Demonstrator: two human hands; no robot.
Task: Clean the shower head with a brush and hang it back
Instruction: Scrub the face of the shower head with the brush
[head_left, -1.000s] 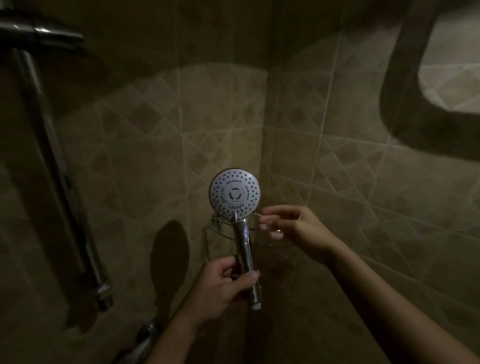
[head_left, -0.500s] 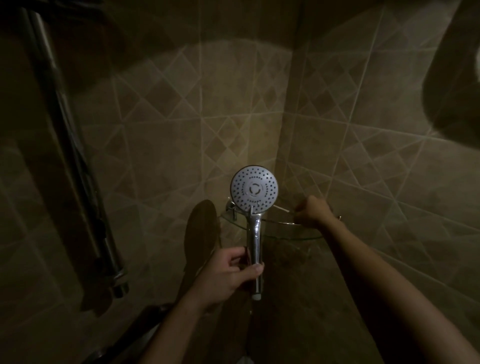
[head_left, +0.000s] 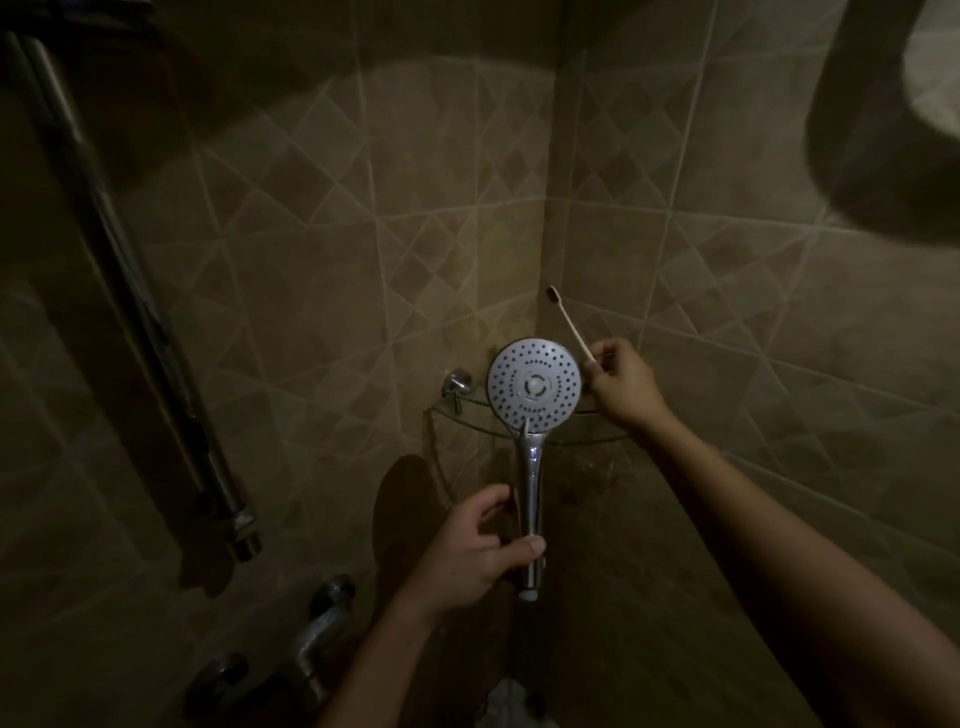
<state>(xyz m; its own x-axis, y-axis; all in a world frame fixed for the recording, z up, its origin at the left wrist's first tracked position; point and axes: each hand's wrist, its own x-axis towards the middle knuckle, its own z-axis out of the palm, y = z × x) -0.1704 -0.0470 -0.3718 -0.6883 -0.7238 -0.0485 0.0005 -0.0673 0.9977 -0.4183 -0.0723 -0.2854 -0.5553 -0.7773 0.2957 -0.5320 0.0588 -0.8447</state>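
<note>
- Here the left hand (head_left: 475, 553) is wrapped round the lower chrome handle of the shower head (head_left: 533, 387), thumb across the front, holding it upright.
- The spray face looks straight at the camera, out in front of the tiled corner and overlapping the glass corner shelf (head_left: 582, 442).
- Over on the other side, the right hand (head_left: 623, 387) sits just beside the spray face's edge, fingertips pinching the bottom end of a toothbrush (head_left: 571, 330).
- That toothbrush tilts up and left, dark bristles on top, apart from the shower head.
- A chrome riser rail (head_left: 130, 312) slants down the left wall, with the mixer tap (head_left: 317, 634) low in shadow.
</note>
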